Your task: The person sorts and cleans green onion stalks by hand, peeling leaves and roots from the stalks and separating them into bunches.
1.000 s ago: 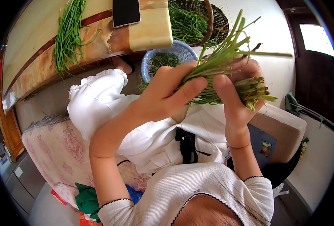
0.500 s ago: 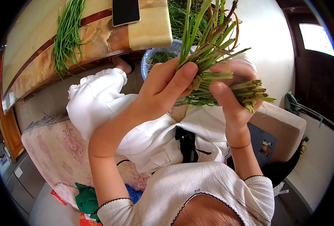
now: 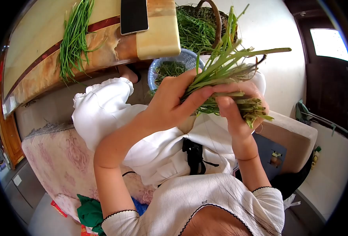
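My left hand (image 3: 173, 98) is closed around a bunch of chives (image 3: 217, 70) whose pale stem ends fan up and to the right. Beside it, my right hand (image 3: 237, 118) grips a second, thicker bundle of chives (image 3: 250, 110), its blunt stem ends pointing right. The two hands are close together, and the bunches overlap between them. Fingers and stems hide most of the lower leaves. Both bunches are above my lap, over white trousers (image 3: 158, 143).
Beyond my hands stand a blue plastic basin (image 3: 153, 74) holding green scraps and a wicker basket (image 3: 218, 25) of greens. On the stone-topped table (image 3: 158, 43) lie a phone (image 3: 134, 16) and more chives (image 3: 74, 43). A patterned sofa (image 3: 60, 157) is beneath me.
My left hand has moved down toward the right one. Its chives have swung from nearly upright to leaning right. The basket shows more now.
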### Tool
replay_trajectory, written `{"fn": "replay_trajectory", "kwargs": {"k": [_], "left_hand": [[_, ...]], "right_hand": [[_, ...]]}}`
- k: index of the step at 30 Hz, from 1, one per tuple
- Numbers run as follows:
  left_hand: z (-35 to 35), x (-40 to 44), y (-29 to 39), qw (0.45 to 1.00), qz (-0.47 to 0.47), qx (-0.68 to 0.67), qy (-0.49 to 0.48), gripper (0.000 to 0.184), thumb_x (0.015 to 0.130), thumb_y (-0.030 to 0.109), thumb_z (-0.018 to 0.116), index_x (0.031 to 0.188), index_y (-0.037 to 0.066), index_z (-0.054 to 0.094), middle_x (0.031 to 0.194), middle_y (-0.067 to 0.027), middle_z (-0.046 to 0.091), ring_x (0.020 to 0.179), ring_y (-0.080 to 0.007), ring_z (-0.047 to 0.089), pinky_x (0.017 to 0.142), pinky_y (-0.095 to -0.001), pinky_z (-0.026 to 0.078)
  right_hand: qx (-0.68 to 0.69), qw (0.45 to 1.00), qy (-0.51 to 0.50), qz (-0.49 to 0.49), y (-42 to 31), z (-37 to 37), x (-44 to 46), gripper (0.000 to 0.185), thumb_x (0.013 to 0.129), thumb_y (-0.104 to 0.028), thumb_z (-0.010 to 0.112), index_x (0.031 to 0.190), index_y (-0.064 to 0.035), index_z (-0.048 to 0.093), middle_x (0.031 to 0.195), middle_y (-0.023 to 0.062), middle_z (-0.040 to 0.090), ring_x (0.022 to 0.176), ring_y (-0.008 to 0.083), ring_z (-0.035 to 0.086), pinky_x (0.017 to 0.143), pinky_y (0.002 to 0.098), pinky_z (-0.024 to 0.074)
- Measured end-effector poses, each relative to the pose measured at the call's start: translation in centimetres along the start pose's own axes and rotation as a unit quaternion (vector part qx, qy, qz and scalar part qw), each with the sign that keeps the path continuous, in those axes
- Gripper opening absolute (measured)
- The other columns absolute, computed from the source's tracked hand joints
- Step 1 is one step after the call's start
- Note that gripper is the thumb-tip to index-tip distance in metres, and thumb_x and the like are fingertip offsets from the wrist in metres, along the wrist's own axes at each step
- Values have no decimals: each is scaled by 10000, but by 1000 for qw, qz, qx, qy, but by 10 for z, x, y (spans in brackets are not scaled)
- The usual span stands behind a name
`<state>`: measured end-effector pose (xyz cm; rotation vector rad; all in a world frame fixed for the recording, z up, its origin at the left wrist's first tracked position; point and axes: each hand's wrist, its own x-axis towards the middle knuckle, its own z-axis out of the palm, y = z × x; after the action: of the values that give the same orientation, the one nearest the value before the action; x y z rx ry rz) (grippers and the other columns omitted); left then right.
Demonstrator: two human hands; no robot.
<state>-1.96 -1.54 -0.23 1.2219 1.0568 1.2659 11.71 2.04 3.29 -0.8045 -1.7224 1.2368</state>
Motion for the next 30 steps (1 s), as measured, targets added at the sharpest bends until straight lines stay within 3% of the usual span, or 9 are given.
{"fn": "replay_trajectory", "kwargs": {"k": [6,8,9,11,21,25,27,28,30], "left_hand": [[7,3,-7,999,6,-37,23,204,774,201,469,817,3,479,484,-49,431,406,-97,392,387,-223,300],[7,3,3,985,-113,-128,23,209,791,213,448,834,10,471,486,-15,422,427,-54,379,391,-193,295],[7,3,2,985,-112,-127,23,209,791,213,448,834,10,471,486,-15,422,427,-54,379,391,-193,295],[5,5,-2,986,-88,-139,31,236,805,236,427,867,11,457,530,15,411,449,-28,366,397,-165,288],[7,4,-5,980,-76,-176,55,260,810,255,416,908,15,437,597,34,388,480,-19,359,407,-150,296],[9,7,-7,984,-37,-154,83,207,815,234,404,834,30,431,609,0,419,414,-31,331,354,-151,246],[8,8,-7,982,-51,-147,102,207,814,234,407,835,30,435,614,-1,416,417,-31,332,355,-153,243],[6,9,-9,980,-65,-140,125,209,812,235,413,831,29,440,612,-1,414,415,-33,332,357,-156,242],[1,13,-16,974,-72,-116,179,230,807,257,421,765,31,439,573,10,389,396,-33,311,346,-166,219]], "right_hand": [[57,997,11,-54,12,-9,0,120,706,-64,560,778,23,520,595,65,526,455,75,458,414,172,357],[19,993,50,-104,10,-13,3,159,735,-128,538,770,26,519,562,47,486,413,65,402,373,176,314],[18,993,50,-105,10,-14,4,159,735,-128,538,770,26,519,562,47,486,413,65,402,373,176,314],[151,976,104,-114,11,-17,5,195,759,-167,509,753,27,515,523,29,436,395,55,360,354,180,281],[164,983,77,-10,16,-11,4,170,775,-144,477,765,23,504,605,49,474,414,61,386,373,175,314],[271,951,85,-123,13,-36,10,246,830,-250,353,747,-50,470,598,12,438,444,50,361,376,169,331],[251,939,147,-186,-4,-52,18,268,835,-290,316,745,-88,467,631,-12,372,500,68,353,397,183,312],[164,950,152,-220,-11,-72,23,263,831,-296,324,736,-94,463,687,0,383,525,77,351,406,197,304],[159,931,206,-256,-31,-96,31,298,816,-317,352,666,-86,468,725,19,404,552,117,354,442,202,300]]}}
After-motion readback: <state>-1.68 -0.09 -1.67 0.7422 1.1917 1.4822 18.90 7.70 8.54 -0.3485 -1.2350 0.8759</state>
